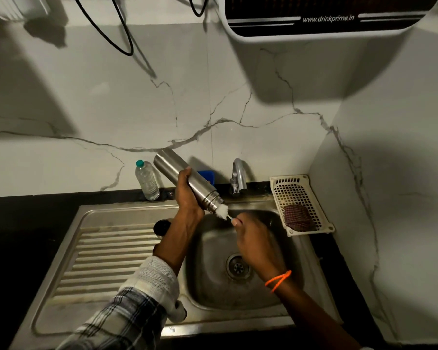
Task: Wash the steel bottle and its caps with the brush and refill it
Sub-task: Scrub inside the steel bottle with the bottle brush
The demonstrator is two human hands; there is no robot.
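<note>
Scrubbing is underway: the left hand [187, 195] grips the tilted steel bottle [185, 180] over the sink [127, 218], the right hand [250, 243] pinches the brush [222, 212] at its mouth; caps and refill seemingly remain.

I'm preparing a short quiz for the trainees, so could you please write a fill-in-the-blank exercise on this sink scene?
1. The left hand grips the steel ____ over the sink.
2. The brush, held by the right hand, meets the bottle's ____.
3. The plastic water bottle has a ____ cap.
4. A checked cloth lies in the white ____.

Missing words: bottle; mouth; green; basket
</note>
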